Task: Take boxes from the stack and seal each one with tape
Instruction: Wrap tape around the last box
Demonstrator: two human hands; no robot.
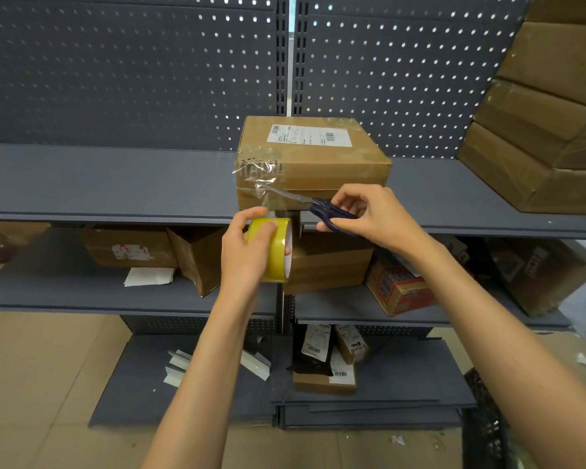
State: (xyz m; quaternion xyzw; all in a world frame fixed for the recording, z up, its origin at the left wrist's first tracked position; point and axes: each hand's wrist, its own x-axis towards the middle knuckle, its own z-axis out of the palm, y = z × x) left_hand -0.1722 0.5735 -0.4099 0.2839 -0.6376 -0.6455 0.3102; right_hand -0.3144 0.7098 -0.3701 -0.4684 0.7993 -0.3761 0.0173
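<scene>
Head view: both forearms reach forward and up from the bottom edge toward the grey shelving.
Left hand [247, 252]: fingers curl around the yellow tape roll [274, 250], thumb on its upper edge, holding it just below the front lip of the upper shelf [115, 184].
Tape roll: held on edge, its white core facing right; a clear tape strip [261, 187] runs up from it to the left front corner of the box.
Right hand [369, 216]: fingers close around the dark blue handles of the scissors [322, 211], just right of the roll.
Scissors: blades point left and slightly up, tips at the clear strip in front of the box's lower left corner; whether the blades are apart or together I cannot tell.
Box [315, 164]: brown cardboard, sits at the front of the upper shelf near the middle upright, white shipping label [310, 135] on top, shiny tape over its left end.
Stack of boxes [548, 123]: leaning brown cartons at the far right of the same shelf, well apart from the box.
Middle shelf [65, 289]: several cartons, a red-printed carton [400, 289] and loose white paper.
Bottom shelf [190, 394]: small labelled parcels and paper scraps.
Back: grey pegboard panels [132, 72] behind the shelves.
</scene>
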